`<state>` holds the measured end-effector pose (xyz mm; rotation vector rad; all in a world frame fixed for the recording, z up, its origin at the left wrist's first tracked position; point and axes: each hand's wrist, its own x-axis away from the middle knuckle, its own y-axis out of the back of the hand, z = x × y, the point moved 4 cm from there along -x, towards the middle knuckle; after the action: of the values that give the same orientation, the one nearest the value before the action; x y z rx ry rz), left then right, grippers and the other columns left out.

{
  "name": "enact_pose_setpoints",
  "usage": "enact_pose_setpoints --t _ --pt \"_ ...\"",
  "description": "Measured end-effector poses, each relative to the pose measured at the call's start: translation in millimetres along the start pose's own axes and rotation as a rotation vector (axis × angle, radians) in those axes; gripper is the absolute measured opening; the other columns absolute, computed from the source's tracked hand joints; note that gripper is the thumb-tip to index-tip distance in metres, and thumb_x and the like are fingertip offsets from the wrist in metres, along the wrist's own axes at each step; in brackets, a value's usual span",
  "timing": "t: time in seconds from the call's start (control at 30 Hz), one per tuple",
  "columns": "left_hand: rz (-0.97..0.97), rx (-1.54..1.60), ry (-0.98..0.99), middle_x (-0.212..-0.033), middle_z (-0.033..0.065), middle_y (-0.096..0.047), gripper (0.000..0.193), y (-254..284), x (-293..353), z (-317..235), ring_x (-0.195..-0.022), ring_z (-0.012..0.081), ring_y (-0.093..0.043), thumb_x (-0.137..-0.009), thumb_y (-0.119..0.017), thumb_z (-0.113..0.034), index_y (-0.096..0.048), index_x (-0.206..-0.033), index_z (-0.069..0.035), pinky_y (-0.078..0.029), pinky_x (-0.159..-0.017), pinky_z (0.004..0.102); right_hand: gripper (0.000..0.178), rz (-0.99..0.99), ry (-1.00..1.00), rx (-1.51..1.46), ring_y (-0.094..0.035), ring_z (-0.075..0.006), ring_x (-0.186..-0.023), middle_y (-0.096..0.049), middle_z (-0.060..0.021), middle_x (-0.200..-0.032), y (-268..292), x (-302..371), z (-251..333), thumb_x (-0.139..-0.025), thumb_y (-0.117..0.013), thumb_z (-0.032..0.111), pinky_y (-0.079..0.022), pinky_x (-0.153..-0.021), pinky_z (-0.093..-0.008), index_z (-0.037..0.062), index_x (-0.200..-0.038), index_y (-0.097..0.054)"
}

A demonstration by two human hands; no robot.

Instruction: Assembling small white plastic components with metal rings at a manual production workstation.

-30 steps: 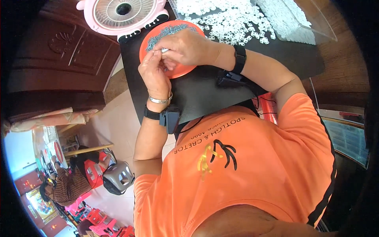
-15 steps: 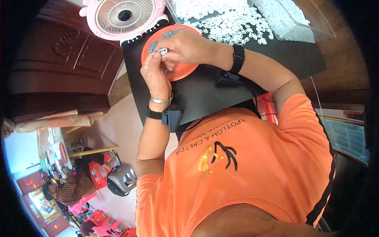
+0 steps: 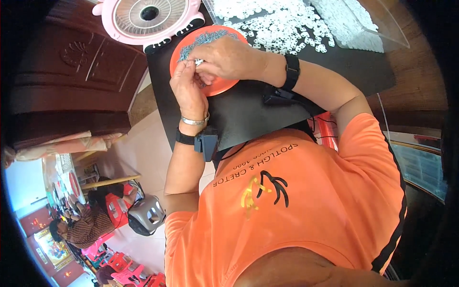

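Over an orange plate (image 3: 224,86), both my hands meet at the fingertips. My left hand (image 3: 188,93) is closed, pinching a small white plastic piece (image 3: 199,62) between thumb and fingers. My right hand (image 3: 228,57) curls over the piece from the right, its fingers closed against it; whatever else they hold is hidden. Grey screws (image 3: 210,36) lie heaped on the far part of the plate, partly covered by my right hand.
Many white plastic pieces (image 3: 287,33) lie loose beyond my right forearm, near a clear bin (image 3: 377,40) full of them. A pink fan (image 3: 153,36) stands at the far left of the black table (image 3: 253,115). A person (image 3: 88,225) sits further off at left.
The white piece has turned slightly in my fingertips and shows less of its flat face. Both hands stay over the plate; the view has shifted a little.
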<state>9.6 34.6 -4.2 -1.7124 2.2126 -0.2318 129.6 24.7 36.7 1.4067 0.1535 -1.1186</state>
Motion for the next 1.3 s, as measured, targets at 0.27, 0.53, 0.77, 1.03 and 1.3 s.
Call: enact_pose_setpoints --t 0.27,0.53,0.77,1.03,1.3 --pt "-0.086 0.05 0.004 -0.06 0.0072 -0.056 0.019 -4 6 -5 -0.047 0.0127 -0.051 -0.09 -0.045 -0.013 -0.054 -0.077 -0.001 -0.04 -0.046 0.0224 0.016 -0.068 0.053 0.001 -0.061 -0.0255 -0.061 -0.057 -0.0079 -0.066 0 -1 -1 -0.081 -0.056 0.019 -0.049 -0.052 -0.0334 0.0051 -0.089 -0.058" --pt "-0.097 -0.019 -0.024 -0.059 0.007 -0.054 0.02 -2 4 -8 -0.048 0.0126 -0.05 -0.09 -0.045 -0.012 -0.055 -0.079 0.001 -0.04 -0.046 0.0226 0.013 -0.166 0.11 -0.022 -0.061 -0.021 -0.057 -0.06 -0.0043 -0.065 -3 -1 -3 -0.082 -0.056 0.018 -0.049 -0.051 -0.0313 0.0074 -0.087 -0.06" --pt "-0.046 -0.046 -0.102 -0.061 0.0054 -0.054 0.02 -4 2 -11 -0.053 0.0102 -0.049 -0.091 -0.044 -0.013 -0.056 -0.082 0.001 -0.039 -0.05 0.0223 0.018 -0.052 -0.108 -0.343 -0.065 -0.0137 -0.056 -0.066 -0.0052 -0.063 -2 -1 -12 -0.083 -0.058 0.016 -0.05 -0.053 -0.025 0.0045 -0.097 -0.061" --pt "-0.052 0.004 -0.113 -0.064 0.0034 -0.054 0.019 -7 2 -12 -0.054 0.0089 -0.048 -0.09 -0.045 -0.013 -0.056 -0.083 0.0 -0.038 -0.05 0.0213 0.022 -0.011 -0.197 -0.373 -0.066 -0.0186 -0.063 -0.065 -0.0079 -0.071 4 -2 -8 -0.078 -0.064 0.011 -0.051 -0.058 -0.0259 0.0034 -0.098 -0.06" --pt "-0.097 -0.089 -0.121 -0.069 0.0043 -0.055 0.02 -9 5 -19 -0.058 0.0107 -0.049 -0.091 -0.044 -0.014 -0.055 -0.084 0.001 -0.039 -0.055 0.0226 0.023 -0.038 -0.08 0.019 -0.062 -0.0282 -0.078 -0.063 -0.0122 -0.083 17 -5 -12 -0.082 -0.057 0.022 -0.049 -0.064 -0.0343 0.0064 -0.099 -0.06"
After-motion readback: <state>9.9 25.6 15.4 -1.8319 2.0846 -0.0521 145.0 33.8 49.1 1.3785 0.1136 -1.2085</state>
